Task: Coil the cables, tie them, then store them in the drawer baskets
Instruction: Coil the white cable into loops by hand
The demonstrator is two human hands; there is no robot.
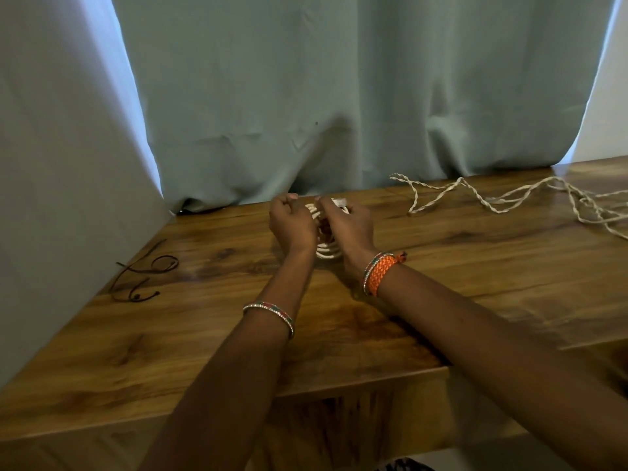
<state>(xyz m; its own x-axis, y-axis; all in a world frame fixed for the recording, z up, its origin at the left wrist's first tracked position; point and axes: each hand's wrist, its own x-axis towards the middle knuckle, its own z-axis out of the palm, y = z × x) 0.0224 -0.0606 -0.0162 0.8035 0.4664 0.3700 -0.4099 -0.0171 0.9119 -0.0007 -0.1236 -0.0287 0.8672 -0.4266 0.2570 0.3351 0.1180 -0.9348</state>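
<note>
A white coiled cable [329, 252] lies near the far middle of the wooden table [210, 334]. My left hand [291, 226] and my right hand [347, 226] meet over it, fingers curled, and hide most of the coil. A small reddish-brown tie [325, 231] shows between the two hands; which hand pinches it I cannot tell. A white plug end [339, 201] pokes out above my right hand.
Loose twisted white cables [503, 198] sprawl over the table's far right. Thin dark ties [146, 275] lie at the left, near a white wall. A grey-green curtain [339, 96] hangs along the far edge. The table's front edge [339, 385] is close to me.
</note>
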